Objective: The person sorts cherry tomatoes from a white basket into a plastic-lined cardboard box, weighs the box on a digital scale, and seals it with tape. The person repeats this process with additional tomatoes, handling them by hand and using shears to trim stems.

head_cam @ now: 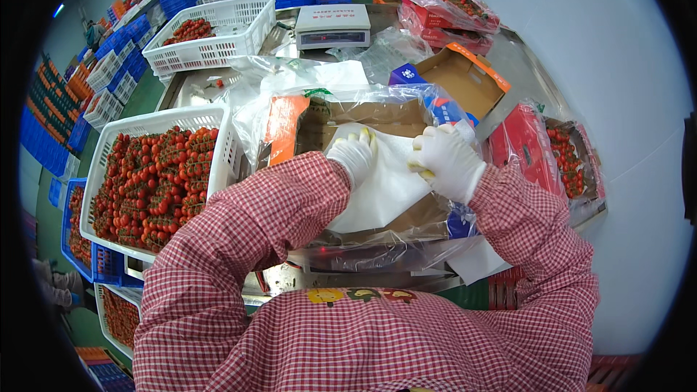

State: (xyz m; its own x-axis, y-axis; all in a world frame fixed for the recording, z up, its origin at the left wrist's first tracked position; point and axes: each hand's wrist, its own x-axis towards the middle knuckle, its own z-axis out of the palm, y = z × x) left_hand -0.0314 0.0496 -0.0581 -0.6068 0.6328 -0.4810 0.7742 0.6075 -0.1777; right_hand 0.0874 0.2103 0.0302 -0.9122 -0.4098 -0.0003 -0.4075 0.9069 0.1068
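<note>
A white liner sheet (375,196) is stretched at a slant over an orange-and-blue cardboard box (348,115). Its top edge is gripped by my left hand (354,157), in a white glove with yellowish fingertips. My right hand (447,163), gloved the same way, has its fingers closed on the sheet's right side. Clear plastic film (256,98) lies around and over the box's rims. The brown bottom of the box shows beside the sheet, and part of it is hidden by the sheet and my hands.
To my left, a white crate (228,136) holds cherry tomatoes on the vine (155,185). Beyond stand another white crate (250,32) and a weighing scale (333,27). An unfilled cardboard box (463,79) and red tomato boxes (525,144) stand right, near a wall (626,136).
</note>
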